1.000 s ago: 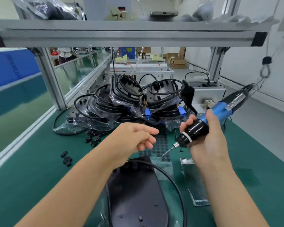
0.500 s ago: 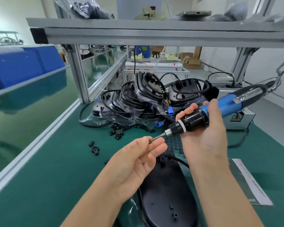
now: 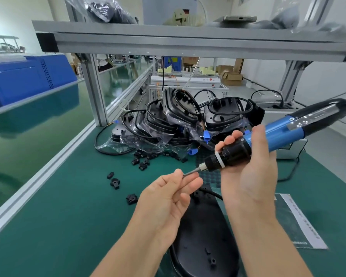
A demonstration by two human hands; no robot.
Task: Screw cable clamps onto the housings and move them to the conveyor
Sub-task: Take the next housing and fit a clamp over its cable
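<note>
My right hand (image 3: 250, 172) grips a blue and black electric screwdriver (image 3: 272, 136), its bit pointing down-left. My left hand (image 3: 168, 194) pinches a small screw (image 3: 183, 175) against the tip of the bit, thumb and forefinger together. Under both hands a black oval housing (image 3: 204, 236) lies flat on the green mat, with a black cable (image 3: 212, 193) curving off its far end. Several small black cable clamps (image 3: 114, 181) lie loose on the mat to the left.
A pile of bagged black housings (image 3: 178, 120) with cables and blue connectors sits at the back. A grey box (image 3: 290, 148) stands at right, a printed sheet (image 3: 296, 220) lies beside the housing. An aluminium rail (image 3: 38, 176) borders the green conveyor (image 3: 28, 136) on the left.
My left hand rose from above the housing and brought a screw to the screwdriver bit. My right hand kept its grip on the screwdriver. My head turned left and down.
</note>
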